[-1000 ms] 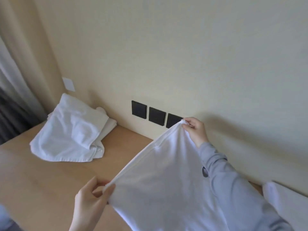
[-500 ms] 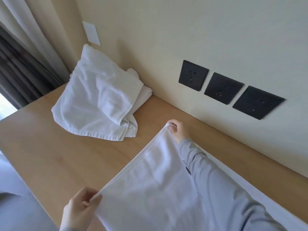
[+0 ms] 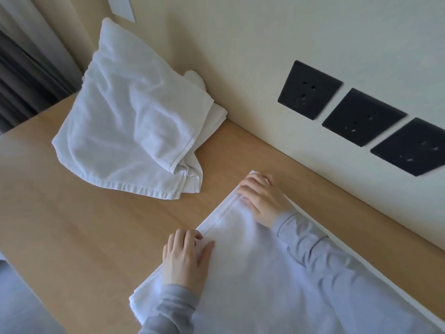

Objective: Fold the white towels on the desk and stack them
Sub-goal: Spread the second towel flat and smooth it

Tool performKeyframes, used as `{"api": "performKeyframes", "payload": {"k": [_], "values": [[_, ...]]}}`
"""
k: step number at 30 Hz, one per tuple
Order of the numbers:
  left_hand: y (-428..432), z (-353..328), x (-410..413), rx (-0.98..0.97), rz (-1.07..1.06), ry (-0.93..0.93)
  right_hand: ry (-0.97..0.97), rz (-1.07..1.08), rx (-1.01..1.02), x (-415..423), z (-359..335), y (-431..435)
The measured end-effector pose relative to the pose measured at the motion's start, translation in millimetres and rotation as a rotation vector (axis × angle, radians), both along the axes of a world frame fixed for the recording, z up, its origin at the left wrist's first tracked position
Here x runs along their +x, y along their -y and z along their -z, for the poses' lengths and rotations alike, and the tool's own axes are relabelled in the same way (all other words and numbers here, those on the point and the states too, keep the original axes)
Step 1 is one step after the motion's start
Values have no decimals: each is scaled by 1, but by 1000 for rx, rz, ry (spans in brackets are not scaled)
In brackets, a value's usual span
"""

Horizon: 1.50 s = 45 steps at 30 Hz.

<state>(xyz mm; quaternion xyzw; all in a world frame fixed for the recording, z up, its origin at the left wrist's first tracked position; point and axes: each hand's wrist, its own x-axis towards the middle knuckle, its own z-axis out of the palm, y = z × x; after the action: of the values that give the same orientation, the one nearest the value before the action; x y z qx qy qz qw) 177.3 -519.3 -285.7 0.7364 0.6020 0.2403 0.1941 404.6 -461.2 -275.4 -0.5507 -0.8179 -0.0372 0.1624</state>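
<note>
A white towel (image 3: 252, 273) lies spread flat on the wooden desk (image 3: 72, 225), its folded edge running diagonally between my hands. My left hand (image 3: 186, 259) rests on the near end of that edge, thumb on top and fingers curled over the hem. The far corner, close to the wall, is pinned under the bent fingers of my right hand (image 3: 262, 201). A second white towel (image 3: 130, 121) sits crumpled in a loose heap at the desk's back left, leaning against the wall.
Three black wall sockets (image 3: 361, 116) are set in the cream wall just above the desk at the right. A dark curtain (image 3: 21, 75) hangs at the far left. The desk's front edge runs diagonally at the lower left, with floor below it.
The towel was held up in the air by two corners; both hands have lowered it onto the desk and brought its edge down flat. The view has tilted downward.
</note>
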Motion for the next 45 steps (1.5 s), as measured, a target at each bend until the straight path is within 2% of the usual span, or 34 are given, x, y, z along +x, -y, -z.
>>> {"api": "performKeyframes", "payload": {"k": [6, 12, 18, 22, 25, 27, 32, 35, 37, 39, 42, 43, 45], "values": [[-1, 6, -13, 57, 28, 12, 62, -80, -7, 2, -9, -1], [-8, -1, -18, -55, 90, 65, 111, -78, 11, -7, -6, -16], [-22, 2, -31, -243, 112, -106, 178, -14, 41, -17, 7, -28], [-14, -9, -49, -237, 41, -278, 199, 94, 63, -11, 9, -25], [-3, -6, -71, -190, 1, -272, 239, 125, 58, -12, 6, -26], [-2, -3, -83, -237, -32, -247, 243, 103, 38, -11, 7, -27], [-8, -6, -83, -334, -57, -333, 177, 159, -91, -11, -3, -27], [-5, -10, -84, -292, -89, -276, 67, 363, -114, -21, -12, -17], [2, -10, -85, -204, -67, -228, -59, 479, -52, -32, -12, 3], [9, -10, -88, -182, -49, -213, -123, 406, -34, -53, -3, 34], [7, -8, -94, -234, -62, -255, -1, 53, -221, -75, 17, 76], [6, -7, -95, -249, -69, -265, 46, 10, -284, -64, 19, 76], [7, -7, -95, -249, -51, -278, 103, 115, -363, -30, 20, 59]]}}
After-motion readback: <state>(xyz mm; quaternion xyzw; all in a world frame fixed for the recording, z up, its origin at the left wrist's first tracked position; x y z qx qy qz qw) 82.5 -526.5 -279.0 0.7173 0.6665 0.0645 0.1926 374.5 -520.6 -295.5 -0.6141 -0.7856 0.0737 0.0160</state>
